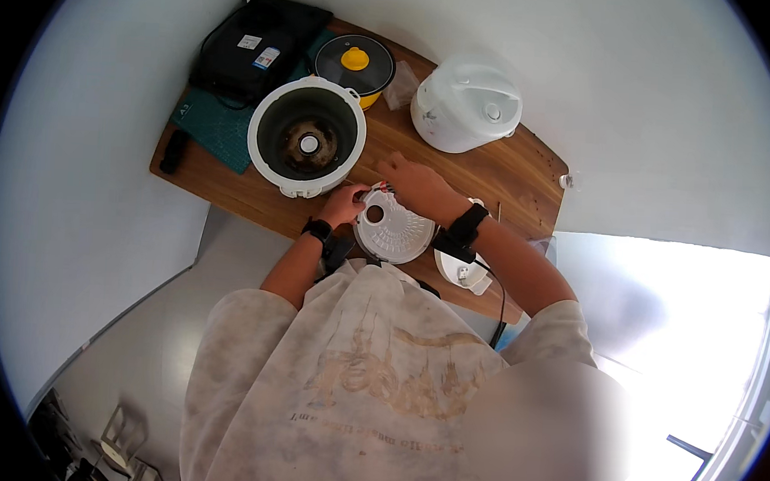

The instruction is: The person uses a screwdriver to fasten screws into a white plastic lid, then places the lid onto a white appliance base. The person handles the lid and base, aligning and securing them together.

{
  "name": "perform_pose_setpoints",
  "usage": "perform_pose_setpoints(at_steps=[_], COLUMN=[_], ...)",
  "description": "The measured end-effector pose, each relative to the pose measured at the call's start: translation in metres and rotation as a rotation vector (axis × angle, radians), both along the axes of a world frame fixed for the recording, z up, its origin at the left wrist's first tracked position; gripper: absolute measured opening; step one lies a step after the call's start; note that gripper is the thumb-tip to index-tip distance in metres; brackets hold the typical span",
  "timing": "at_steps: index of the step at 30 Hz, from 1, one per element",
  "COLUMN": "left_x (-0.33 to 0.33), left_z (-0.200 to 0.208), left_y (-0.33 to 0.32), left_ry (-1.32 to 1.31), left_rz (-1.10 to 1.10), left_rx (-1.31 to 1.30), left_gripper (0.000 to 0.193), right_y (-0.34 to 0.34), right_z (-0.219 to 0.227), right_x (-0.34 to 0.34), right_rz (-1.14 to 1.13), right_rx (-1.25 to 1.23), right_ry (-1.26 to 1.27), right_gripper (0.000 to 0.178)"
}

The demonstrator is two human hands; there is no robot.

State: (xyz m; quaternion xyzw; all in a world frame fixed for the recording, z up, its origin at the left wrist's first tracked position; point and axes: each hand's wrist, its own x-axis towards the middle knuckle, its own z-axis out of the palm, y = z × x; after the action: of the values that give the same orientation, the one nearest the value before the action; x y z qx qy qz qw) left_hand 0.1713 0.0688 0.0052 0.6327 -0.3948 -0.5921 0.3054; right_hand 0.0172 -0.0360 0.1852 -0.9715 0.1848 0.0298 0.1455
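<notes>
Desk (pixel 536 174): wood top, carried all the work, pushed up to the wall, probably so nothing slid off the back.

Green mat (pixel 221 136) lay at the left end, likely as surface protection. Black case (pixel 251 55) sat on it in the far left corner, presumably parked out of reach of the work.

Open white shell (pixel 278 117) stood upright left of centre, mouth up, inside visible to its base; looked set there for easy access. Closed white appliance (pixel 448 113) stood upright at the back right, lid on, apart from the shell.

Pot (pixel 379 64) with glass lid and yellow knob sat behind the shell, likely just stored.

White disc (pixel 403 228), ribbed, 1 round hole, was at the desk's front edge, right against the person's torso; close position probably gave both hands short reach and a steady hold. White part (pixel 462 269) lay just right of it, partly hidden under the right forearm.

Left hand (pixel 343 205): clamped on the disc's left rim, I'd say as the anchor. Right hand (pixel 416 185): above the far rim, fingers bent; couldn't tell if clamped on anything. Small red and dark bits (pixel 385 186) sat between the 2 hands, too small to identify.
</notes>
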Motion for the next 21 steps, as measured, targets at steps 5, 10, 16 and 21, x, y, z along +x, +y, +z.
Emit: perform_pose_setpoints(at_steps=[5,10,16,21], left_x=[-0.002,-0.005,-0.007,-0.007], left_z=[-0.004,-0.003,-0.003,-0.006], left_y=[0.004,0.007,0.007,0.007], left_ry=[-0.024,-0.023,-0.016,-0.050], left_rz=[0.022,0.038,0.082,0.101], left_rx=[-0.012,-0.036,-0.066,-0.046], left_gripper=[0.047,0.046,0.045,0.046], right_y=[-0.005,-0.005,-0.003,-0.003], right_z=[0.000,-0.001,-0.008,-0.002], right_x=[-0.004,-0.003,0.000,-0.005], right_rz=[0.196,0.026,-0.386,-0.065], right_rx=[-0.070,0.090,0.072,0.113], right_ry=[0.038,0.041,0.086,0.026], right_gripper=[0.021,0.026,0.037,0.035])
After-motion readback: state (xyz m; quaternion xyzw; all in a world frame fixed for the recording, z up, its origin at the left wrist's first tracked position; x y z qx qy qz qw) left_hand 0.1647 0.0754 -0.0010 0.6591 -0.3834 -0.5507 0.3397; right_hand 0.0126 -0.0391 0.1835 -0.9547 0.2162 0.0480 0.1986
